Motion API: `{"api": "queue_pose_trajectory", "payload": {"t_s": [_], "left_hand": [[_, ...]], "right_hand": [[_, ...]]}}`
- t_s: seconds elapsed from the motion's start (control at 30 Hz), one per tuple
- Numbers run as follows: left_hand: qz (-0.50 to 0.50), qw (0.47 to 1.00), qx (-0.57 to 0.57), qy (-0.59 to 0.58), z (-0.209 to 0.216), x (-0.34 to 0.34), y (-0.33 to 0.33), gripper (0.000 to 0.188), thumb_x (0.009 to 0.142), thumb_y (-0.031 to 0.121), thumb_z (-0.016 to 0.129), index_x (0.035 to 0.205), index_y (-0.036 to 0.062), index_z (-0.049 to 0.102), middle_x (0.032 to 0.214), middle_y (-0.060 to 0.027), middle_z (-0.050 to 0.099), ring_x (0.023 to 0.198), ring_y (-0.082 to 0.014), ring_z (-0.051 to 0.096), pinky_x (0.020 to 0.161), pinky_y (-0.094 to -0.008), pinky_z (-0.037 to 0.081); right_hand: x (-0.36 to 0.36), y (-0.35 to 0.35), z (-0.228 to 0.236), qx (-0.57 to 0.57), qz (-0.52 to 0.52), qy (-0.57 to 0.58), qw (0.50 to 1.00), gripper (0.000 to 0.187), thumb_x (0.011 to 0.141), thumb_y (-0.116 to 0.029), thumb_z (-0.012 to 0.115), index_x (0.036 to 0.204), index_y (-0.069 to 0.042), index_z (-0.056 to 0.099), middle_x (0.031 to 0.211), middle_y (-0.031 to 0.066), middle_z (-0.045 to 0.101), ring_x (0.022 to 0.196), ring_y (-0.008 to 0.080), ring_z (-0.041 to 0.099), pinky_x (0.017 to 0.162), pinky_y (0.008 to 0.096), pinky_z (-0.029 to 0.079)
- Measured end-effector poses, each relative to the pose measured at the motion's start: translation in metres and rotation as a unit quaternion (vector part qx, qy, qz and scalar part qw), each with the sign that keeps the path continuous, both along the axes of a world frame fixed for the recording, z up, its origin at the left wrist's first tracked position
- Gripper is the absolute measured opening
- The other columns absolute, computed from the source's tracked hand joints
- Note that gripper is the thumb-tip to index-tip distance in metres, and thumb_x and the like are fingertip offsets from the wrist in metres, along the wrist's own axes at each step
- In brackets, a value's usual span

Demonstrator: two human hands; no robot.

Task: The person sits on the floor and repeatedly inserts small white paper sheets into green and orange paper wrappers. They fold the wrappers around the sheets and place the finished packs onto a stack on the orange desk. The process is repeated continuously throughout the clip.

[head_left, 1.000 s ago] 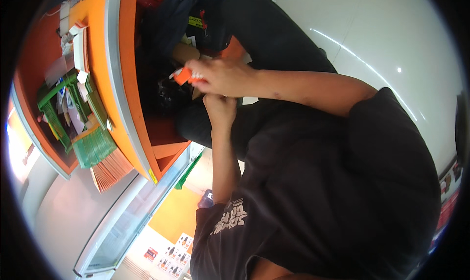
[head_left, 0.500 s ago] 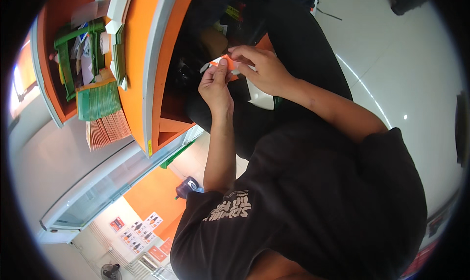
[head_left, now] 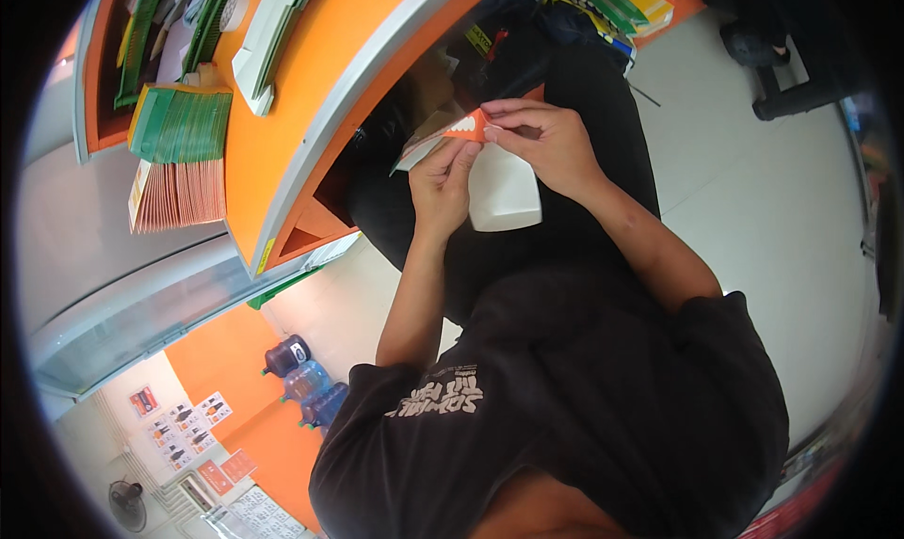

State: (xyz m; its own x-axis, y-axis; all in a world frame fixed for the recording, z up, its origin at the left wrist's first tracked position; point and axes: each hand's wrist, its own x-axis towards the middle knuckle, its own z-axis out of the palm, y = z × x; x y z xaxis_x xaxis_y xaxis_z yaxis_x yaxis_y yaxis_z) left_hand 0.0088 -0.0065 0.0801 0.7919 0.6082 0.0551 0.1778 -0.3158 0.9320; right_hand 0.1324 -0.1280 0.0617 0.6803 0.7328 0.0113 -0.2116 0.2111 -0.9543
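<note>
Over my lap, my left hand [head_left: 440, 189] and my right hand [head_left: 554, 151] hold an orange-and-white paperboard carton [head_left: 463, 126]. The left hand pinches its lower side between thumb and fingers. At its orange corner, the fingers and thumb of my right hand are closed on the edge. A pale flap of the carton sticks out to the left, past my left hand. Just below the hands is a white paperboard piece [head_left: 506, 195] with rounded corners; I cannot tell if it is joined to the carton.
An orange counter [head_left: 325, 45] with a grey edge curves along the left. On it stand a packed row of green-and-orange flat cartons [head_left: 179, 162] and some white-and-green folded cartons [head_left: 273, 45]. Large water bottles [head_left: 306, 379] stand by the far orange wall. Another person's dark-clothed leg [head_left: 753, 40] is at upper right.
The view has shifted, so the counter sits further right and more bottles show. The carton is turned, with more of its orange side and pale flap visible. More of the white piece shows below.
</note>
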Motion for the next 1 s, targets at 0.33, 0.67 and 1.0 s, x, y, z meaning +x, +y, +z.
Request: {"api": "queue_pose_trajectory", "payload": {"t_s": [0.33, 0.67, 1.0], "left_hand": [[0.017, 0.998, -0.011, -0.053, 0.005, -0.016, 0.020, 0.017, 0.092, 0.009, 0.064, 0.104, -0.0027, 0.069, 0.100, -0.0070, 0.068, 0.093, -0.0138, 0.062, 0.084, -0.0264, 0.047], [0.041, 0.993, -0.063, -0.086, 0.013, -0.025, 0.029, 0.021, 0.094, 0.013, 0.063, 0.108, -0.0019, 0.067, 0.106, -0.0081, 0.068, 0.096, -0.0153, 0.062, 0.084, -0.0266, 0.048], [0.061, 0.983, -0.126, -0.116, 0.012, -0.024, 0.033, 0.019, 0.094, 0.010, 0.063, 0.108, -0.0012, 0.068, 0.107, -0.0077, 0.065, 0.099, -0.0157, 0.062, 0.087, -0.0279, 0.048]], "right_hand": [[0.001, 0.019, 0.018, -0.045, 0.089, -0.204, 0.974, 0.024, 0.086, -0.009, 0.071, 0.107, 0.002, 0.069, 0.119, 0.0102, 0.065, 0.103, 0.0223, 0.065, 0.090, 0.0309, 0.050], [-0.003, 0.040, 0.035, -0.041, 0.156, -0.164, 0.973, 0.022, 0.088, -0.007, 0.068, 0.107, 0.004, 0.068, 0.123, 0.0106, 0.061, 0.108, 0.0192, 0.062, 0.091, 0.0301, 0.051], [-0.017, 0.054, 0.023, 0.006, 0.111, -0.037, 0.993, 0.018, 0.085, 0.001, 0.070, 0.102, 0.007, 0.069, 0.131, 0.0184, 0.058, 0.112, 0.0205, 0.061, 0.094, 0.0322, 0.052]]}}
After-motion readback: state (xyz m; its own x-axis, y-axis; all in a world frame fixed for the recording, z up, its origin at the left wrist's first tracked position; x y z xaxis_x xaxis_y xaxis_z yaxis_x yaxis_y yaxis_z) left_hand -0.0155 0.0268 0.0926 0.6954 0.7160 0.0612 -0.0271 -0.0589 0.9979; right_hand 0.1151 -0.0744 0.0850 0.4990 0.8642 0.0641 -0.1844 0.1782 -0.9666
